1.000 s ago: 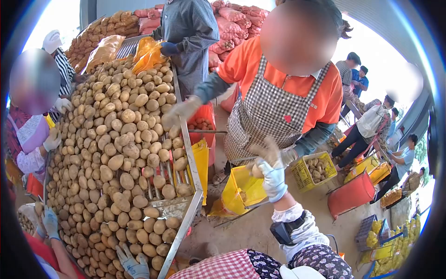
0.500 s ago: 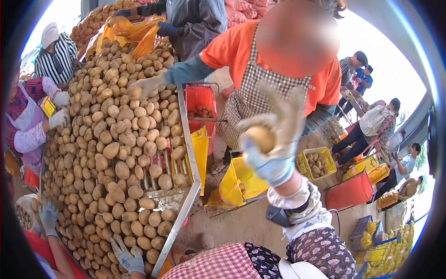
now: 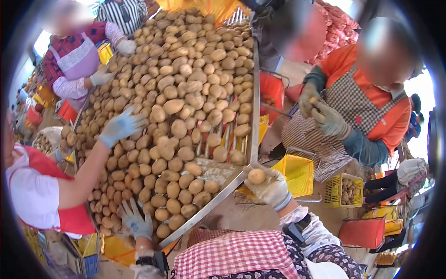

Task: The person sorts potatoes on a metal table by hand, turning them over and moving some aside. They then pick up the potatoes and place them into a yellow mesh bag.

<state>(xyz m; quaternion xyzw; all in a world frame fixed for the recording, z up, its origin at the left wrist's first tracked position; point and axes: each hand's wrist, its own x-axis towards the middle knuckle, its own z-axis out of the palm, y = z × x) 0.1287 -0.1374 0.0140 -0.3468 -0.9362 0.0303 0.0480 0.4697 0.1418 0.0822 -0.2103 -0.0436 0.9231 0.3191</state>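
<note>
My right hand [image 3: 268,185], in a dirty pale glove, holds a potato [image 3: 256,176] just outside the metal rim [image 3: 211,207] of the sorting table. Gloved too, my left hand [image 3: 136,220] lies with fingers spread on the potatoes [image 3: 174,190] near the table's lower end; nothing is gripped in it. The heap of potatoes covers most of the slatted table, and bare metal slats show near its right side.
A co-worker's gloved hand [image 3: 121,126] reaches over the heap from the left. Across on the right, a person in an orange shirt [image 3: 388,122] works near a yellow bag [image 3: 297,174]. Beyond are a yellow crate [image 3: 332,191] and a red container [image 3: 362,232].
The view has turned, placing the table more centrally. My right hand has come down beside the rim with its potato. The person in orange now has both hands together, and the left co-worker reaches farther in.
</note>
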